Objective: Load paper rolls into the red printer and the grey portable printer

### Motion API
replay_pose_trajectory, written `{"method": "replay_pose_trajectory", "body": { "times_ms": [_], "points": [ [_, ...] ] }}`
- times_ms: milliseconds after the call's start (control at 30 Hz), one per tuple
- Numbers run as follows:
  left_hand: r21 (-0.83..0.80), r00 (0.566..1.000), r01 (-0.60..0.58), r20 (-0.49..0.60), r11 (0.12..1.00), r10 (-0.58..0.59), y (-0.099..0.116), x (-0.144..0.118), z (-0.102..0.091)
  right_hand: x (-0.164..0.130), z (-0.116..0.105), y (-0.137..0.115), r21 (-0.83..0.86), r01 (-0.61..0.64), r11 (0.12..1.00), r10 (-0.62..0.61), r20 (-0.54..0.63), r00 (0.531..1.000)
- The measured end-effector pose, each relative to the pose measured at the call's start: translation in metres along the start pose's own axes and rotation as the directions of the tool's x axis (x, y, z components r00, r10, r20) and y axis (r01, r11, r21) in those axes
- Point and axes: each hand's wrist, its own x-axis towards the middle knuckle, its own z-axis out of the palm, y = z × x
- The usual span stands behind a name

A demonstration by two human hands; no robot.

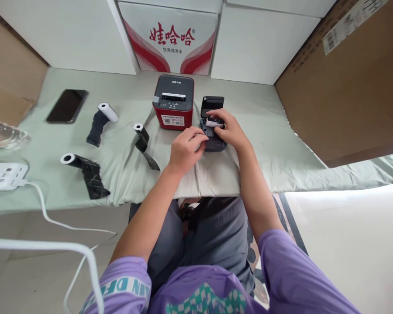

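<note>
Hands grip a small black plastic printer (212,124): left hand (184,149) clamps its edge, right hand (227,130) its white roll.

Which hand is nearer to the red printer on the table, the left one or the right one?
Left. The left hand lies just in front of the red printer, below its front face. The right hand is off to its right side, on the small black printer.
</note>
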Motion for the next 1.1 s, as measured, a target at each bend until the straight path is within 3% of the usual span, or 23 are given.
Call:
{"method": "replay_pose_trajectory", "body": {
  "times_ms": [300,700,900,1100],
  "points": [
    [0.036,0.998,0.016,0.067,0.999,-0.019,0.002,-0.001,0.002,0.001,0.001,0.002,-0.002,-0.042,0.999,0.042,-0.028,0.999],
    [0.062,0.969,0.163,0.177,0.985,-0.172,0.009,-0.002,0.003,0.003,0.003,0.005,-0.176,-0.163,0.971,0.162,-0.022,0.987],
    [0.077,0.97,0.163,0.172,0.984,-0.174,0.009,-0.002,0.004,0.005,0.005,0.014,-0.188,-0.143,0.972,0.123,-0.115,0.986],
    [0.059,0.979,0.149,0.132,0.987,-0.156,0.009,-0.002,0.005,0.009,0.002,0.027,-0.019,-0.272,0.962,0.256,-0.283,0.924]
  ]
}}
